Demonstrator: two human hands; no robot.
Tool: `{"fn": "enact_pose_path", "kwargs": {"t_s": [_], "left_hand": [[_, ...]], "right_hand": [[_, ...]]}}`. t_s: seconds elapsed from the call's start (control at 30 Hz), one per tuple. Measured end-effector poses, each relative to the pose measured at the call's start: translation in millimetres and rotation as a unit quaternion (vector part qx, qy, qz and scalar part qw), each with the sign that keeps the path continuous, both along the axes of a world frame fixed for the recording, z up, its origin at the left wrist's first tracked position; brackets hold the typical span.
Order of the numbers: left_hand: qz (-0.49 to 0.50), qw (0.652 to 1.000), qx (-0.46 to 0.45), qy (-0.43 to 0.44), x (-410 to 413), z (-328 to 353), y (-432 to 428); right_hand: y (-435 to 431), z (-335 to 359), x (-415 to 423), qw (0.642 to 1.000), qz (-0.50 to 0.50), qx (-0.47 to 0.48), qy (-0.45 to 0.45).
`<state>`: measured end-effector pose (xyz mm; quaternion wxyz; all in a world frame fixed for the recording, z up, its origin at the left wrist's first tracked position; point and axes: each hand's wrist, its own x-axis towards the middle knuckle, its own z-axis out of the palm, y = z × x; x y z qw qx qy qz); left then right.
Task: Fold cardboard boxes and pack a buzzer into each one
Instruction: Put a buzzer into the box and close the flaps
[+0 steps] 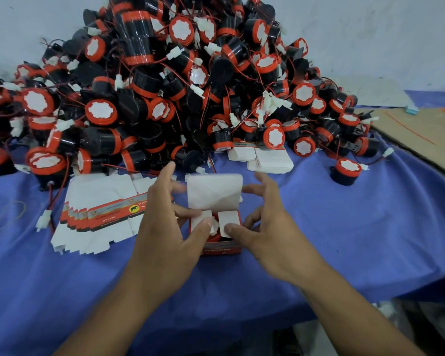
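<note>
Head view, single frame. The tabletop is covered by a blue cloth [344,227].

Small red cardboard box [221,247] stands upright in the middle of the tabletop, between the near edge and the heap. Its white lid flap [215,191] stands up at the far side. The two white side flaps [228,222] are folded inward over the opening and almost meet. Through the gap between them I see a sliver of red, the buzzer [214,237] inside the box.

My left hand [165,227] holds the box from its left side: the thumb presses on the left side flap, the lower fingers curl against the left wall, the index finger points up, free. The fingers near the lid are motion-blurred.

My right hand [265,227] mirrors it: the thumb tip presses on the right side flap, the lower fingers curl at the right wall, the upper fingers are spread, bent, just beside the lid's right edge. I cannot tell whether they touch it.

Heap of black-and-red buzzers [190,86] with red wires and white connectors fills the far edge, against the wall. Fanned stack of flat box blanks [100,214] lies just left of my left hand. A smaller white stack [270,160] lies at the foot of the heap. One lone buzzer [346,170] sits apart toward the right edge. A brown cardboard sheet [421,132] lies at the far right corner.
</note>
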<state>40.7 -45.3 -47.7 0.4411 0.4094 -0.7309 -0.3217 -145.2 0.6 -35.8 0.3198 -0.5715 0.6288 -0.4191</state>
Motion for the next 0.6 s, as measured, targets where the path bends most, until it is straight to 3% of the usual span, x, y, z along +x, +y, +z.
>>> {"fn": "enact_pose_path", "kwargs": {"t_s": [0.2, 0.33, 0.47, 0.6], "left_hand": [[-0.019, 0.998, -0.041, -0.041, 5.3, 3.0, -4.1], [-0.033, 0.986, -0.106, -0.122, 10.6, 9.3, -1.5], [-0.051, 0.979, -0.122, -0.156, 11.8, 13.6, -0.8], [-0.071, 0.952, -0.154, -0.256, 17.0, 14.2, -3.3]], "right_hand": [[0.7, 0.1, -5.4, 0.995, 0.044, -0.056, 0.076], [0.4, -1.2, -8.2, 0.979, 0.067, -0.137, 0.133], [3.4, -0.8, -13.1, 0.969, 0.096, -0.139, 0.179], [4.5, -2.7, -11.5, 0.960, 0.123, -0.124, 0.218]]}}
